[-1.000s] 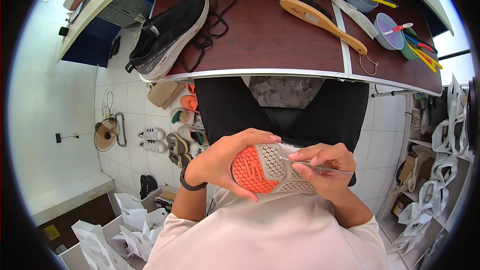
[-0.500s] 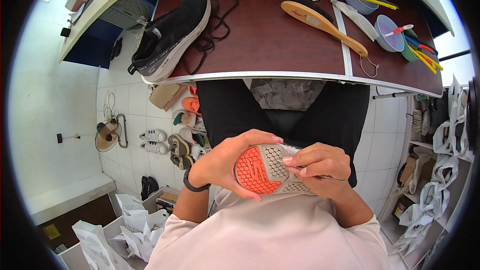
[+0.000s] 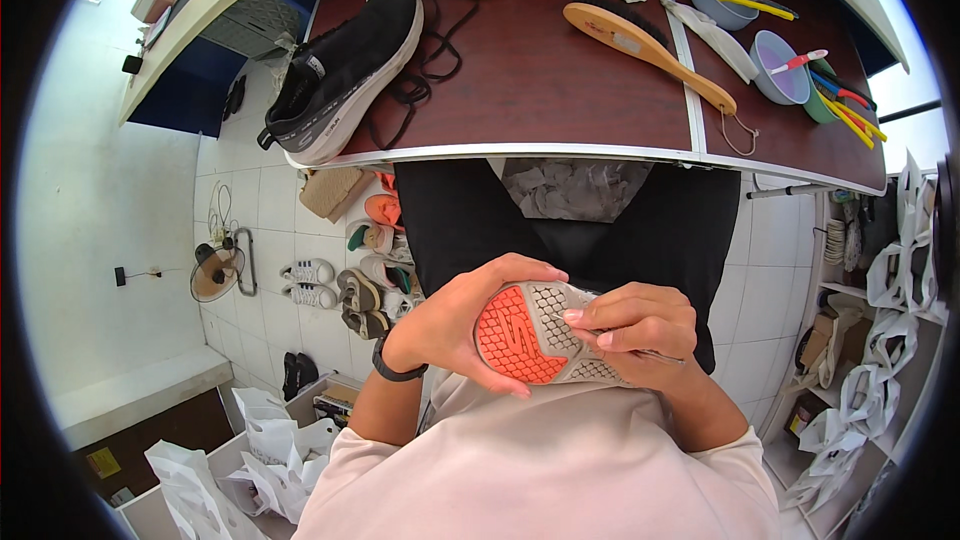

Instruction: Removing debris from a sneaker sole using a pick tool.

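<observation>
In the head view, with twelve o'clock at the top edge, the tread-soled shoe [image 3: 518, 340] was held in front of the pale shirt [image 3: 540, 455], just off centre toward five o'clock. Its sole faced up, and its rounded orange end pointed toward nine o'clock, with grey hexagon-patterned tread beyond it. The left hand [image 3: 455, 325], with a black wristband [image 3: 398, 368] below it, was spread around that end, thumb on the six o'clock side and fingers on the twelve o'clock side. The right hand [image 3: 645, 330] was closed in a narrow pinch on a slender metal tool [image 3: 655, 353] over the grey tread; whether its tip touched the sole could not be told.

On the table [image 3: 540, 90], a black running shoe [image 3: 350, 70] lay at eleven o'clock, its loose laces [image 3: 438, 65] trailing beside it. A wooden-handled brush [image 3: 655, 52] rested between one and two. A light blue bowl [image 3: 768, 85] stood at two o'clock with a pink-and-white toothbrush [image 3: 797, 61] across it. On the floor, white sneakers [image 3: 308, 283] sat between eight and nine, and a fan [image 3: 215, 270] stood near nine.
</observation>
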Demonstrator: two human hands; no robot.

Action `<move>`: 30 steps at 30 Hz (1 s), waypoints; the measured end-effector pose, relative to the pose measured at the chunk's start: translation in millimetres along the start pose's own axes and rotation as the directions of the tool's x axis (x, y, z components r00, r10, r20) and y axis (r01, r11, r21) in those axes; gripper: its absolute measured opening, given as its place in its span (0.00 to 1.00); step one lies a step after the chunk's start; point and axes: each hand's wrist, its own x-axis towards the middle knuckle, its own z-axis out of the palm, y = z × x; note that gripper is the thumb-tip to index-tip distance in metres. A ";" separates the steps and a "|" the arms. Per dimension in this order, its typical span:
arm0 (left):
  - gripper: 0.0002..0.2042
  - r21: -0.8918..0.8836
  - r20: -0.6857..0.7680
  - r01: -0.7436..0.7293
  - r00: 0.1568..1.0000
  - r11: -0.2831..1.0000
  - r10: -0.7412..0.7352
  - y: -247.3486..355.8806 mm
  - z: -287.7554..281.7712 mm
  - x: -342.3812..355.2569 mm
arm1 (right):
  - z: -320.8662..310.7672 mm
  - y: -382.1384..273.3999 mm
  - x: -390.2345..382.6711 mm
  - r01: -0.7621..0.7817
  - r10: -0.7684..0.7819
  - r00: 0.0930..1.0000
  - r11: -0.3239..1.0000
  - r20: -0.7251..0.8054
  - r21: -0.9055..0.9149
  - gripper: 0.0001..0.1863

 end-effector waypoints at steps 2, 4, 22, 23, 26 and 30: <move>0.54 0.001 -0.001 -0.002 1.000 1.000 0.002 -0.7 1.1 0.2 | 0.0 1.4 -0.9 -0.024 0.024 1.000 0.999 -0.006 0.029 0.14; 0.54 0.007 -0.002 0.002 1.000 1.000 -0.002 -0.9 1.5 -0.3 | 0.3 3.1 0.5 -0.066 0.066 0.998 0.994 0.004 0.090 0.14; 0.54 -0.008 0.009 -0.006 1.000 1.000 0.006 -7.0 -2.3 1.2 | -5.2 4.0 1.0 -0.440 0.465 0.883 0.762 0.073 0.474 0.15; 0.54 -0.007 0.012 -0.006 1.000 1.000 0.006 -7.0 -2.4 1.5 | -4.2 2.7 -0.9 -0.378 0.397 0.917 0.827 0.043 0.415 0.15; 0.54 -0.013 0.008 0.003 1.000 1.000 -0.003 -6.1 -1.4 1.7 | -2.0 6.2 -1.0 -0.262 0.271 0.963 0.920 0.008 0.291 0.15; 0.54 -0.014 -0.010 0.022 1.000 1.000 -0.022 -5.1 -0.5 0.5 | 1.5 6.4 2.2 -0.131 0.132 0.991 0.978 0.005 0.162 0.14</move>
